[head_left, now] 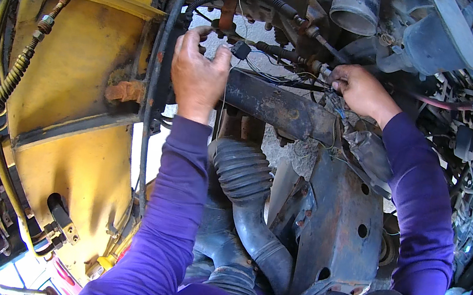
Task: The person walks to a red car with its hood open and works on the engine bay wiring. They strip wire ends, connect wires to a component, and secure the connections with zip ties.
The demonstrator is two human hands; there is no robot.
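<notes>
Along the left edge of the yellow panel (80,61), a spring-wrapped cable (8,85) was seen, and the panel's right edge was bordered by a dark bar (155,71). Just beyond it, the left hand (199,74) was raised, its grip released, thumb and fingers parted. A small black connector (240,50) was positioned beside the thumb tip; whether the two were touching could not be told. Thin wires (267,73) were strung rightward from there, above the upper edge of the dark beam (269,101). A ribbed duct (242,169) was placed below the beam's lower edge. Near the beam's right end, the right hand (360,91) was bent, fingertips drawn together beside a silver fitting (321,69); what was grasped could not be told.
</notes>
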